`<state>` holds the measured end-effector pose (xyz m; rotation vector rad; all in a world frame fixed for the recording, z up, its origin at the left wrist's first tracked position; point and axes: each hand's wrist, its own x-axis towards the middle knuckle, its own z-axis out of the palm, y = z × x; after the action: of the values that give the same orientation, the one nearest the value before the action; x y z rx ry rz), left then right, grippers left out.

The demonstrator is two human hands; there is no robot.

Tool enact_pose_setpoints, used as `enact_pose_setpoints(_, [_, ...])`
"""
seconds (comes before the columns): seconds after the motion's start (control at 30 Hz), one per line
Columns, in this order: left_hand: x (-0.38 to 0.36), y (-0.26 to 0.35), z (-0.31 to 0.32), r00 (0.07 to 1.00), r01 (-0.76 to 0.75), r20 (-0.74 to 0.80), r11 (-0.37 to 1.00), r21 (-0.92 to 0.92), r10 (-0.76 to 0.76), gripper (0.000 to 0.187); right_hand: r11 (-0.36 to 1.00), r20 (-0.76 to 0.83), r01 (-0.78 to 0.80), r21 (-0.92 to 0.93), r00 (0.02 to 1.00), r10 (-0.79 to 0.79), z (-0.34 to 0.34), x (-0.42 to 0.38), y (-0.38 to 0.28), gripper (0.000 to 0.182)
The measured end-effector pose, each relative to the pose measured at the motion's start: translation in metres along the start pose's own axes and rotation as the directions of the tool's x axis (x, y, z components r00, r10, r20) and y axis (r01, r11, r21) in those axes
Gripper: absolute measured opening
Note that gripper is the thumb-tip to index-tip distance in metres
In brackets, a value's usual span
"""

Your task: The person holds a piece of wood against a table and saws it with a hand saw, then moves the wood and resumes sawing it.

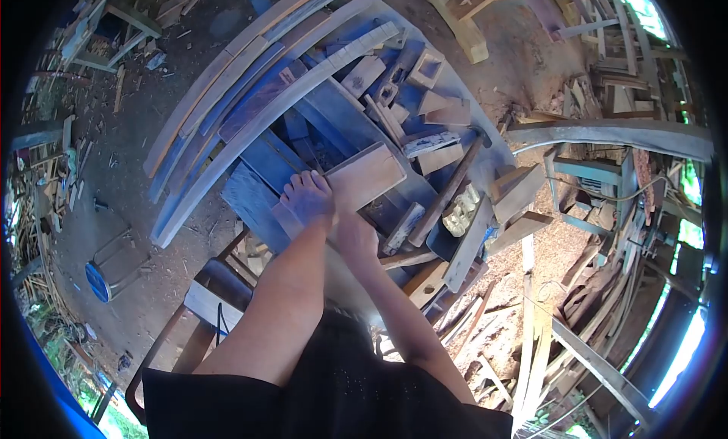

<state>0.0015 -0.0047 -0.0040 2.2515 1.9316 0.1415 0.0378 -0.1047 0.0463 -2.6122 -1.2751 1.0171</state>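
Observation:
A smooth, light-brown wooden board lies slantwise on the bench in front of me. My left hand is closed over its left part, with the fingers bent across the top. Close beside it, my right hand is at the board's near edge. The fingers of that hand are hidden, so whether they grip anything does not show. Beneath the board are bluish planks of the bench.
Long curved wooden pieces line the bench's far left side. Wood offcuts, a hollow wooden block, a long-handled hammer and a crumpled yellowish bag lie to the right. A stool stands on the floor at left.

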Motion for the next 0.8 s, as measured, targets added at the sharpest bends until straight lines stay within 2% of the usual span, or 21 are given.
enact_pose_setpoints(0.1, [0.004, -0.001, -0.002, 1.0, -0.005, -0.013, 1.0, -0.012, 0.004, 0.03, 1.0, -0.025, 0.001, 0.022, 1.0, 0.0, -0.011, 0.012, -0.007, 0.01])
enact_pose_setpoints(0.27, [0.002, 0.004, -0.001, 1.0, 0.017, 0.001, 1.0, -0.021, -0.017, 0.03, 0.998, 0.003, -0.054, -0.017, 0.999, 0.054, -0.022, -0.033, 0.002, 0.009])
enact_pose_setpoints(0.33, [0.002, 0.002, 0.002, 1.0, 0.009, -0.024, 1.0, 0.003, -0.009, 0.03, 0.992, -0.052, -0.126, 0.009, 0.991, 0.126, -0.016, -0.036, 0.001, 0.009])
enact_pose_setpoints(0.37, [0.002, 0.001, 0.003, 1.0, 0.013, -0.027, 1.0, 0.006, -0.013, 0.03, 0.993, -0.05, -0.121, 0.009, 0.991, 0.121, -0.012, -0.024, -0.002, 0.009])
enact_pose_setpoints(0.43, [0.002, 0.001, 0.002, 1.0, -0.001, -0.017, 1.0, 0.0, 0.001, 0.03, 1.0, -0.069, 0.005, 0.003, 0.998, -0.005, -0.008, 0.01, -0.007, 0.01])
enact_pose_setpoints(0.5, [0.005, 0.0, 0.002, 0.999, -0.004, -0.04, 1.0, 0.001, 0.004, 0.03, 1.0, -0.06, 0.019, 0.006, 0.998, -0.019, -0.012, 0.015, -0.009, 0.011])
enact_pose_setpoints(0.67, [0.002, 0.002, 0.0, 1.0, 0.024, 0.019, 0.999, -0.028, -0.023, 0.031, 0.999, -0.03, -0.033, -0.013, 0.999, 0.032, -0.021, -0.034, 0.002, 0.013])
enact_pose_setpoints(0.73, [0.002, 0.002, 0.0, 1.0, 0.002, -0.009, 1.0, -0.014, -0.003, 0.031, 0.988, 0.049, -0.155, -0.026, 0.987, 0.156, -0.02, -0.04, -0.001, 0.016])
enact_pose_setpoints(0.8, [0.002, 0.001, -0.003, 1.0, 0.004, -0.003, 1.0, -0.013, -0.004, 0.031, 0.996, 0.024, -0.089, -0.028, 0.996, 0.09, -0.014, -0.016, -0.007, 0.015])
